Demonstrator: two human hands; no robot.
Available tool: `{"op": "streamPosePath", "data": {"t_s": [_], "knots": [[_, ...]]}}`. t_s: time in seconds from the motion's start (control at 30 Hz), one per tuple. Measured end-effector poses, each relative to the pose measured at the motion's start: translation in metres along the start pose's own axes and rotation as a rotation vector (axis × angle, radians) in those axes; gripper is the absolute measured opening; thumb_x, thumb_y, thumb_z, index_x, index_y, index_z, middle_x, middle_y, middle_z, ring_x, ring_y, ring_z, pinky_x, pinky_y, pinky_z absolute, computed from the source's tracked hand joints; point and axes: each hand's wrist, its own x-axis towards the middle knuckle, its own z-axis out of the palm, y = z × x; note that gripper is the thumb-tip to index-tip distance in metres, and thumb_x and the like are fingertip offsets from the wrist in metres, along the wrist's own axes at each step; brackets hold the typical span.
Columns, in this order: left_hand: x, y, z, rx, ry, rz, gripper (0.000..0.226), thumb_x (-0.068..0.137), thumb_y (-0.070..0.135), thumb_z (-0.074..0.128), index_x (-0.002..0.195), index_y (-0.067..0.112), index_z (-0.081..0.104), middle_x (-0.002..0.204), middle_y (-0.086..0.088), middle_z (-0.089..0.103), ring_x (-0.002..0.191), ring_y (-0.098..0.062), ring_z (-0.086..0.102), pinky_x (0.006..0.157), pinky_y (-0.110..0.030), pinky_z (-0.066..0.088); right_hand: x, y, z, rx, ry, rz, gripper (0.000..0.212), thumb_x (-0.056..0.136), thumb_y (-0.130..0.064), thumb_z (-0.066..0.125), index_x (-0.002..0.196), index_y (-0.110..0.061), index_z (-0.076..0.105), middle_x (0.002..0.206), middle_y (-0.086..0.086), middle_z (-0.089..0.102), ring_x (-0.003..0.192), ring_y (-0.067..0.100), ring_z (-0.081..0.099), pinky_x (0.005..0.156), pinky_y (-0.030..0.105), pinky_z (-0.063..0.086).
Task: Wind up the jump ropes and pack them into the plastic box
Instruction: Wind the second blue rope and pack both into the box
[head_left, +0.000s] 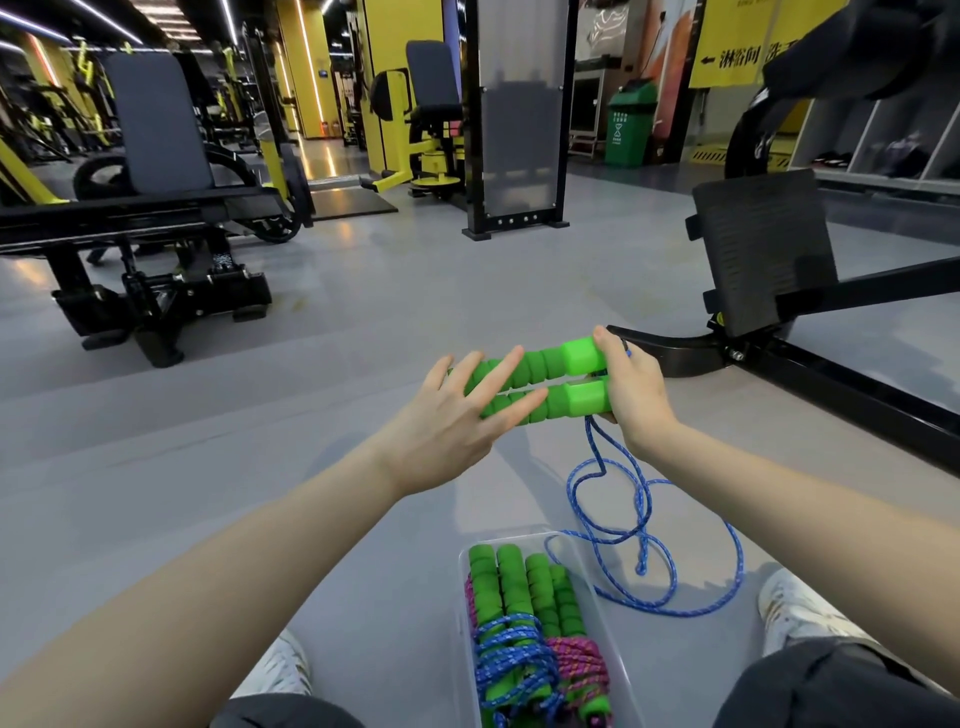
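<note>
R hand (634, 395) grips cap ends of both green handles (561, 382), held side by side. L hand (457, 421) is flat, fingers spread over their other ends. Blue rope (644, 525) hangs from the handles at R hand, loose on floor (363, 338) just beside box (511, 535) w/ two wound ropes (524, 660) inside.

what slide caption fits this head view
Right hand grips two green handles together, left hand open over them, blue rope loose beside the plastic box of wound ropes.
</note>
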Motion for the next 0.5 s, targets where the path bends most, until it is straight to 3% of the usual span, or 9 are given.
{"op": "streamPosePath", "data": {"t_s": [0.17, 0.3, 0.37, 0.43, 0.5], "knots": [[-0.005, 0.003, 0.002, 0.043, -0.012, 0.017, 0.067, 0.080, 0.014, 0.056, 0.142, 0.020, 0.031, 0.142, -0.020, 0.030, 0.098, -0.040, 0.054, 0.071, -0.039, 0.047, 0.002, 0.003, -0.002, -0.058, -0.077, 0.032, 0.030, 0.094, -0.040, 0.047, 0.077, -0.018, 0.056, 0.067, -0.003, 0.055, 0.058, 0.010, 0.053, 0.051, 0.021, 0.041], [-0.011, -0.006, -0.002, 0.141, -0.018, 0.057, 0.065, 0.080, 0.006, 0.030, 0.143, 0.021, 0.029, 0.143, -0.017, 0.029, 0.103, -0.041, 0.048, 0.078, -0.042, 0.044, 0.008, 0.009, -0.005, -0.129, -0.209, 0.034, 0.037, 0.095, -0.044, 0.043, 0.100, -0.014, 0.064, 0.089, -0.002, 0.067, 0.079, 0.009, 0.062, 0.075, 0.019, 0.048], [-0.012, -0.012, -0.004, 0.174, -0.018, 0.068, 0.067, 0.079, 0.003, 0.027, 0.144, 0.020, 0.028, 0.143, -0.017, 0.029, 0.104, -0.042, 0.046, 0.079, -0.044, 0.044, 0.013, 0.010, -0.007, -0.062, -0.296, 0.094, 0.051, 0.093, -0.052, 0.040, 0.110, -0.011, 0.065, 0.104, 0.003, 0.071, 0.095, 0.017, 0.066, 0.092, 0.030, 0.047], [-0.012, -0.015, -0.006, 0.193, 0.002, 0.057, 0.069, 0.078, 0.003, 0.031, 0.144, 0.021, 0.027, 0.143, -0.016, 0.029, 0.105, -0.041, 0.042, 0.080, -0.045, 0.043, 0.013, 0.007, -0.010, 0.083, -0.431, 0.156, 0.065, 0.094, -0.058, 0.027, 0.119, -0.008, 0.060, 0.107, 0.009, 0.069, 0.089, 0.024, 0.067, 0.081, 0.038, 0.051], [-0.012, -0.017, -0.006, 0.211, 0.016, 0.027, 0.069, 0.078, 0.003, 0.031, 0.144, 0.021, 0.027, 0.143, -0.016, 0.029, 0.104, -0.041, 0.041, 0.079, -0.045, 0.042, 0.013, 0.005, -0.016, 0.127, -0.498, 0.194, 0.071, 0.094, -0.062, 0.017, 0.116, -0.008, 0.057, 0.089, 0.016, 0.064, 0.063, 0.026, 0.058, 0.065, 0.036, 0.050]]}}
